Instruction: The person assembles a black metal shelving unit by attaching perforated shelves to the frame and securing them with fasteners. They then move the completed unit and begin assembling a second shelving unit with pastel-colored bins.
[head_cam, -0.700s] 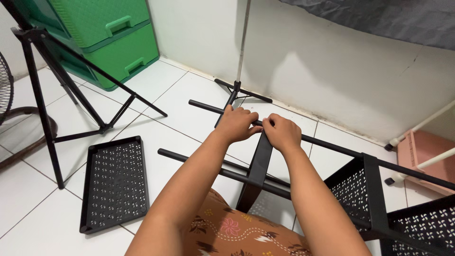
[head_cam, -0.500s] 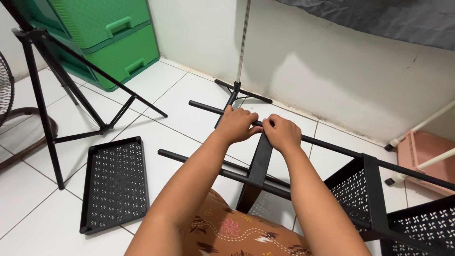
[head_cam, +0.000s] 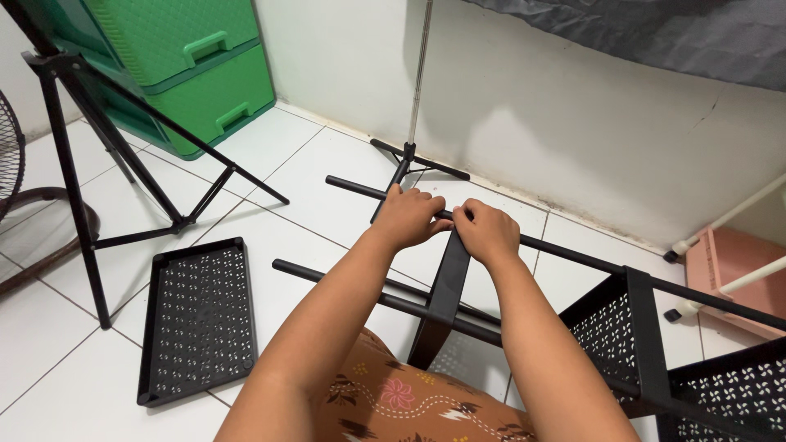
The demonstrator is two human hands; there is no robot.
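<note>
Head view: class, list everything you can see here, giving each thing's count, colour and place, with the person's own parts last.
Perforated tray: one, black, loose on the floor tiles, left.
Rack frame: one, black, lying across the floor, poles running left to right.
Crossbar: one, black, under both hands.
Mounted trays: two, black, right end of the frame.
Drawer unit: one, green, top left corner.
Tripod: one, black, left.
Light stand: one, silver pole, against the wall.
Pink rack: one, far right.
Left hand: on the crossbar's top.
Right hand: beside it, gripping the same end.
</note>
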